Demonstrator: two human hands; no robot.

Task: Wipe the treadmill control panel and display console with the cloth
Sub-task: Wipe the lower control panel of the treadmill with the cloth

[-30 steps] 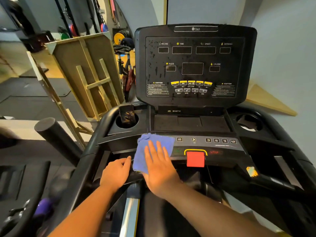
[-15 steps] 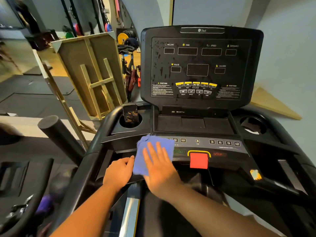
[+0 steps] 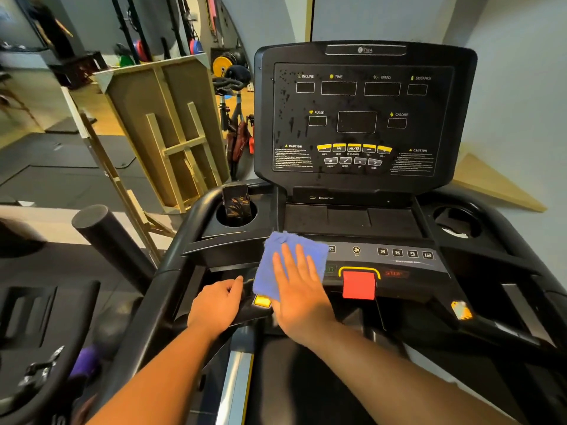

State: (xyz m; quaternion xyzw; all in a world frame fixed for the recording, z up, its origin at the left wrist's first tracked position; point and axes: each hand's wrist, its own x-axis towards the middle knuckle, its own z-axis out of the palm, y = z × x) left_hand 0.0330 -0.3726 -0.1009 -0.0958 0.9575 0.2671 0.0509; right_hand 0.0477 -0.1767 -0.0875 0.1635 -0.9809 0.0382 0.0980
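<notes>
The right hand point(image 3: 302, 289) lies flat, fingers straight, pressing the blue cloth point(image 3: 285, 259) onto the left end of the control panel point(image 3: 399, 262); the left hand point(image 3: 219, 303) grips the panel's lower left edge. Best practice is probably even strokes towards the red stop button point(image 3: 358, 285), then the droplet-spotted display console point(image 3: 362, 118).

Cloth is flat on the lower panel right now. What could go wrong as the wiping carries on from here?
1. The right hand presses the cloth just left of the red stop button; a sweep rightward may push it or the number keys.
2. The display has droplets; missed, they could dry as streaks.
3. A phone stands in the cupholder; a stroke up-left could knock it.
</notes>
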